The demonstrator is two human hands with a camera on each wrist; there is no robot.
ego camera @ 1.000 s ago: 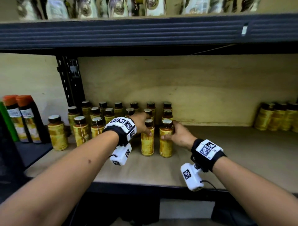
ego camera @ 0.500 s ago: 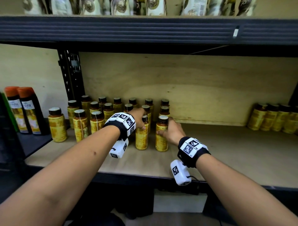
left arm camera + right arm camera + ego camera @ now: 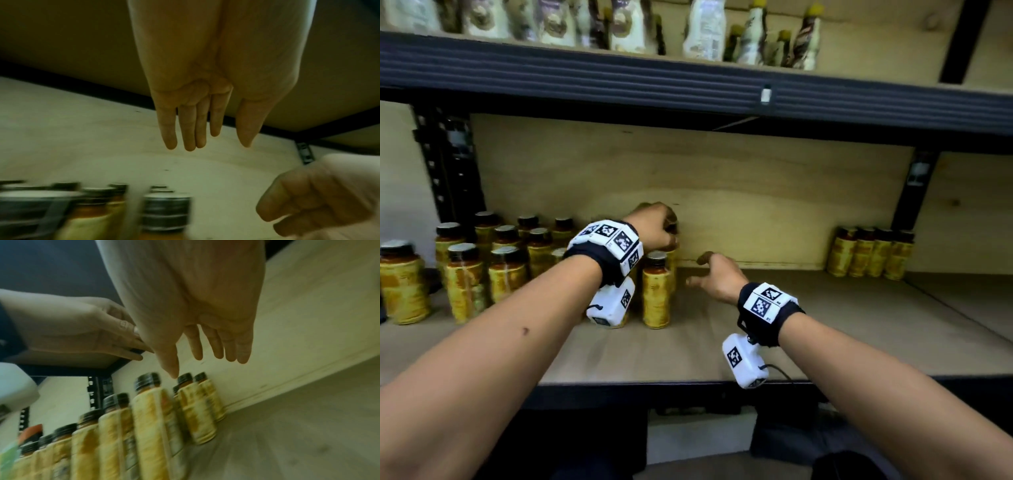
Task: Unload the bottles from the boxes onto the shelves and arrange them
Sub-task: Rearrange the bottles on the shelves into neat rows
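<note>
Several yellow-labelled bottles with dark caps stand in rows at the left of the wooden shelf. My left hand hovers above the back of that group. Its fingers hang straight over the blurred caps and hold nothing. My right hand is just right of the front bottle, a little off the shelf board, with relaxed fingers and nothing in it. In the right wrist view its fingers point at the wooden back panel, above the caps of the row.
A second cluster of the same bottles stands at the shelf's right end. Bare board lies between the two groups. The dark beam of the upper shelf hangs overhead, carrying pale bottles. A black perforated post stands at the left.
Both hands have let go of the two front bottles, which now stand on the shelf. The left hand rose toward the back; the right hand drew off to the right.
</note>
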